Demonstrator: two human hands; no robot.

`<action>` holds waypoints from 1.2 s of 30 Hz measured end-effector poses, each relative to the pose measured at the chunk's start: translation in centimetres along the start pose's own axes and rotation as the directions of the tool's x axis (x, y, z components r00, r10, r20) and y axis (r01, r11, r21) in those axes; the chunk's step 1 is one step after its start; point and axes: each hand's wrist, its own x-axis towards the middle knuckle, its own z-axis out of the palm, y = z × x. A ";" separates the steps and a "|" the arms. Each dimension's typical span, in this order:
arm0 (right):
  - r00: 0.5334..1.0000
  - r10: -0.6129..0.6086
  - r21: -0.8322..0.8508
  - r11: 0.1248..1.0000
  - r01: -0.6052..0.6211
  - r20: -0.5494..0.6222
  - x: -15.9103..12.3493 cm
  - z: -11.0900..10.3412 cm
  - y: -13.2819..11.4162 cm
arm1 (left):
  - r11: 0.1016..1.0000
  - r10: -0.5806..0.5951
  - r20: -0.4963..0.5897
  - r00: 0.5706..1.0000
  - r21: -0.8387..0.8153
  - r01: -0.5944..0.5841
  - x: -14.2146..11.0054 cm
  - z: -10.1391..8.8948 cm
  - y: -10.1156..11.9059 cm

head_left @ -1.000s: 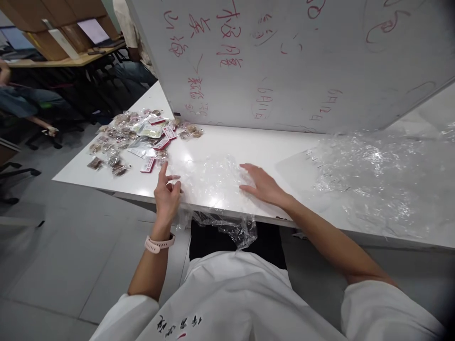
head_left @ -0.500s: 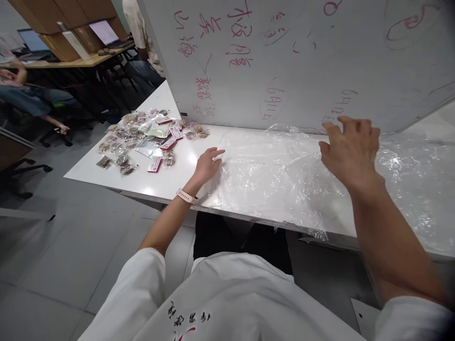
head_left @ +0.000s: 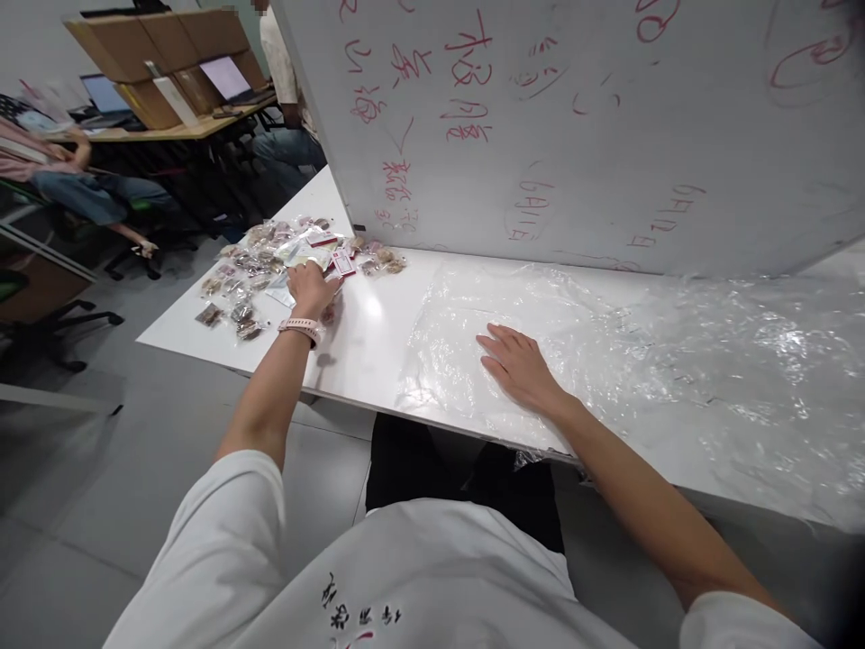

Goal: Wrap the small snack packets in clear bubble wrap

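Note:
My left hand (head_left: 312, 288) is over the near right part of a spread of small clear-wrapped packets (head_left: 244, 311). Its thumb stands apart from the fingers; whether the fingertips touch a packet is hidden. Beside it lie red-and-white cards (head_left: 343, 262) and silvery pouches. My right hand (head_left: 519, 365) rests with fingers spread on a clear, crinkled plastic sheet (head_left: 459, 315), which covers the middle and right of the white table and holds nothing in its grasp. What the packets contain looks brown or pinkish, too small to name.
A whiteboard (head_left: 574, 162) with red writing stands along the table's back side. The white table (head_left: 378, 338) ends in a corner at left. Beyond it are a wooden desk (head_left: 203, 126) with laptops and cardboard boxes (head_left: 162, 45), and two seated people. Plastic hangs over the front edge.
My left hand has moved left from the sheet's edge to the packets. My right hand has come down and left onto the sheet, which now lies flatter. The view has shifted slightly.

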 end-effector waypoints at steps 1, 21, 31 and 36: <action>1.000 -0.001 0.003 1.000 0.001 -0.004 0.0 -0.1 0.0 | 1.000 0.004 0.003 1.000 -0.006 -0.004 0.1 0.0 -0.2; 0.998 0.046 0.046 0.998 -0.048 0.049 0.4 -0.9 -0.5 | 0.906 0.404 0.337 0.850 -0.020 -0.423 0.6 5.9 9.6; 0.999 0.038 0.189 0.981 -0.039 0.009 0.4 -1.0 -0.4 | 0.837 0.445 0.343 0.827 0.169 -0.521 -0.2 5.3 12.1; 0.940 0.297 0.507 0.844 -0.175 -0.170 0.7 -1.7 0.0 | 0.817 0.576 0.104 0.811 -0.077 -0.571 -3.7 2.3 15.1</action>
